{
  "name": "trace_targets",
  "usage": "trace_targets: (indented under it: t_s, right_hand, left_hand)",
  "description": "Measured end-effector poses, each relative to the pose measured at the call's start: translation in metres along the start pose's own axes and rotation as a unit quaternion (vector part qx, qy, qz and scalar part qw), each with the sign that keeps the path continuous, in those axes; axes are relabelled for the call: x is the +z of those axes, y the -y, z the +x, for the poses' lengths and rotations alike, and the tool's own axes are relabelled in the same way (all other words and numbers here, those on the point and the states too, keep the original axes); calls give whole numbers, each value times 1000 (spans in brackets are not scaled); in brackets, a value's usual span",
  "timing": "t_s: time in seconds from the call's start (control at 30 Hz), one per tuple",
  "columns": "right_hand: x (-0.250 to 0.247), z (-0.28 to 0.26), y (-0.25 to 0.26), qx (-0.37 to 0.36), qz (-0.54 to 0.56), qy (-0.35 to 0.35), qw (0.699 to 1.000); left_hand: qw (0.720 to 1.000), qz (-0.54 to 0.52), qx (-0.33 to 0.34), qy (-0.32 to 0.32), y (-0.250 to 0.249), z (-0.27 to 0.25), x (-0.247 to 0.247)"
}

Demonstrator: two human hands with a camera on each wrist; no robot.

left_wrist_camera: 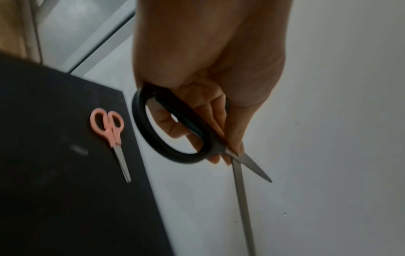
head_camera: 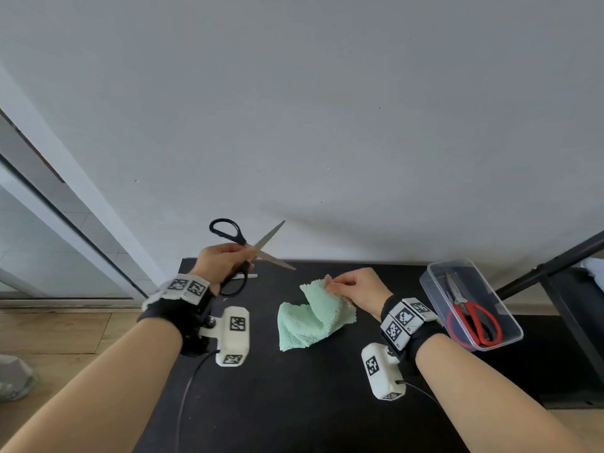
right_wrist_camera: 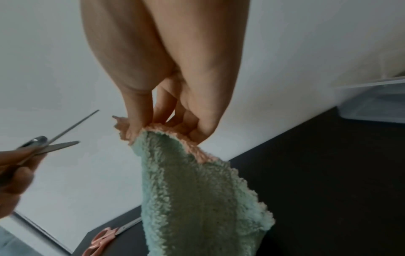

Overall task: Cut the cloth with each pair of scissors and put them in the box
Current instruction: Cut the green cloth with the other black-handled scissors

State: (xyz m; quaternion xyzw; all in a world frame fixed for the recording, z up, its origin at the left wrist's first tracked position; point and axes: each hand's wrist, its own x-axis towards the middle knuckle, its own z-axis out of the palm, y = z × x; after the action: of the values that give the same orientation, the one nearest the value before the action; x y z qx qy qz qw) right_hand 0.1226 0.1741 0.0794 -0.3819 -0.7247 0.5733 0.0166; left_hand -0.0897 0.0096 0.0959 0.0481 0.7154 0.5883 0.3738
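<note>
While left hand (head_camera: 218, 261) grips black scissors (head_camera: 243, 246), blades spread, tips aimed right at cloth (head_camera: 310, 318), right fingers (head_camera: 330, 284) pinch its raised corner; gap between. Box (head_camera: 470, 302) right of them.

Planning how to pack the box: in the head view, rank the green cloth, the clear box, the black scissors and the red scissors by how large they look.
1. clear box and green cloth: look about alike, so not ranked apart.
2. black scissors, held up by the left hand, blades spread; being raised may enlarge them.
3. red scissors, lying inside the box.
</note>
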Motion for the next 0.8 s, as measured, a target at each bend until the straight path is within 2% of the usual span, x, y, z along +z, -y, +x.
trace_targets:
  t_s: [0.17, 0.37, 0.53, 0.8]
  right_hand:
    - [5, -5, 6, -11, 126, -37, 991]
    - [25, 3, 28, -26, 161, 0, 987]
    - [38, 6, 31, -32, 159, 29, 986]
    - [45, 9, 31, -24, 144, 5, 989]
  left_hand:
    - [998, 39, -6, 47, -5, -3, -2]
    - [990, 72, -23, 118, 3, -11, 18]
    - [990, 71, -16, 119, 5, -17, 28]
    - [992, 82, 13, 93, 6, -23, 38]
